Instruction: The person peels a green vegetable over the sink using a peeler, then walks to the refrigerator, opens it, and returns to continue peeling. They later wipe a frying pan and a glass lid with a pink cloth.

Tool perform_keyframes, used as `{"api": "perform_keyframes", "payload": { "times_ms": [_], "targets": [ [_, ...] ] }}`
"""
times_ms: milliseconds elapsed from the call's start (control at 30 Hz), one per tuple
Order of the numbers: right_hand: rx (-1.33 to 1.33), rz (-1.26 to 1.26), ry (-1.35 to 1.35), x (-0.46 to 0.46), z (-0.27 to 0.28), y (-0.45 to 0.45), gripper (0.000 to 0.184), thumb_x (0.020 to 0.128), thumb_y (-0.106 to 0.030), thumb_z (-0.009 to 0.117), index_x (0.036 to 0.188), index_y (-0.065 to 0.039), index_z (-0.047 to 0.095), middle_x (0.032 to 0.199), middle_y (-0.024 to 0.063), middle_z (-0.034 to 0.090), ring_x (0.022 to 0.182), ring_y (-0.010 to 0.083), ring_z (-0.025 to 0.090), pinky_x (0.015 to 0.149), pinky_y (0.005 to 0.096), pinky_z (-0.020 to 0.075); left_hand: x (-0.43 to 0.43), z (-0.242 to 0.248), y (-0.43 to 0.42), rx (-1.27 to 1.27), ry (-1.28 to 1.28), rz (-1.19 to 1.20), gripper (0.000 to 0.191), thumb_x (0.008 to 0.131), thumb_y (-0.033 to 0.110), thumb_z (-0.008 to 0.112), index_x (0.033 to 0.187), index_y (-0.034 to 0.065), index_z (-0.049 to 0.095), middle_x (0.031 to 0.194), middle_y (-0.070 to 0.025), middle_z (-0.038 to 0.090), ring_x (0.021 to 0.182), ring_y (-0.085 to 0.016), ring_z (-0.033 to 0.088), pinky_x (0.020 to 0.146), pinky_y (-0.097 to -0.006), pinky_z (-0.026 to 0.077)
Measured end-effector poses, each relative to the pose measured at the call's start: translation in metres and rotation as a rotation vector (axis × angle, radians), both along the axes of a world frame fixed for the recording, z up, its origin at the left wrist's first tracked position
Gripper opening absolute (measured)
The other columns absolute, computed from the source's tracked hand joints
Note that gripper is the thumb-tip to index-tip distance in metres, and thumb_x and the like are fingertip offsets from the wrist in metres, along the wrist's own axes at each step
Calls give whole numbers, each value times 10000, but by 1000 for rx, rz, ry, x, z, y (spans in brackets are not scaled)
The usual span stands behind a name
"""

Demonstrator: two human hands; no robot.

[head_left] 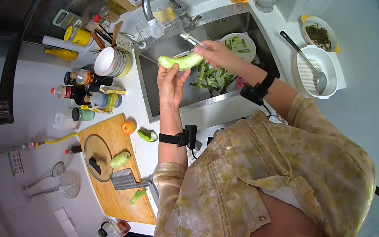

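Over the steel sink point(158, 108), my left hand point(171, 84) holds a peeled pale-green gourd point(180, 61) from below. A peeler point(192, 39) with a metal head is gripped in my right hand point(218, 53), which is at the gourd's right end; whether the blade touches it I cannot tell. Green peel strips point(216, 78) lie heaped in the sink below. A white bowl point(253, 47) with more peel stands in the sink's right part, partly behind my right forearm.
Left of me, a wooden cutting board point(114, 205) bears a glass lid point(98, 157), a cleaver point(123, 180) and a peeled gourd piece point(120, 159). An orange fruit point(128, 127) rests at its edge. The faucet point(156, 28) arches over the sink. A ladle point(321, 81) lies in a white basin point(331, 75) at right.
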State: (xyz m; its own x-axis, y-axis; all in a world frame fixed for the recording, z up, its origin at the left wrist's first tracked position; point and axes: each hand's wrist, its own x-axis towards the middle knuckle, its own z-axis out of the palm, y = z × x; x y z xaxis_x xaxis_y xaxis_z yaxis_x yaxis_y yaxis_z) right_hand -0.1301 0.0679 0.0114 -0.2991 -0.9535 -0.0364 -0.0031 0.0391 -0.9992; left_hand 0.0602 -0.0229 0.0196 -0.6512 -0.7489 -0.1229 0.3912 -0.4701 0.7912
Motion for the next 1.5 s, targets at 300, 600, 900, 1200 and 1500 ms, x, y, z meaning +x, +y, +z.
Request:
{"api": "perform_keyframes", "payload": {
  "times_ms": [300,600,900,1200,1500],
  "targets": [
    [-118,258,-280,-8,11,6,285,1001,-318,461,1064,-87,615,718,33,608,475,133,534,462,273,425,-2,-21,-13,521,559,-50,313,1023,194,420,1252,-4,500,1122,-152,588,981,-263,578,886,-361,514],
    [-257,101,717,7,12,23,274,984,-369,469,942,-104,524,747,137,629,713,380,618,612,479,463,-5,-28,-5,656,196,93,330,1023,362,403,1120,110,593,884,-66,602,731,-192,577,618,-324,483],
    [-187,354,863,11,35,27,277,980,-376,476,925,-108,516,722,125,623,701,374,617,599,476,461,-9,-7,7,346,21,-2,331,1024,366,417,1091,106,611,916,-52,622,719,-174,572,601,-320,472],
    [-400,39,1203,15,28,23,211,934,-300,573,887,-108,499,719,64,621,680,301,640,551,419,489,-11,-2,16,458,-27,110,362,1036,326,399,1132,16,561,842,-89,578,681,-198,551,547,-316,461],
    [-399,-80,1215,22,24,26,197,903,-286,608,895,-115,510,700,61,591,664,295,631,544,403,494,-11,-11,13,480,31,127,319,1028,263,416,1122,-14,542,854,-123,563,686,-194,527,583,-314,458]
  ]
}}
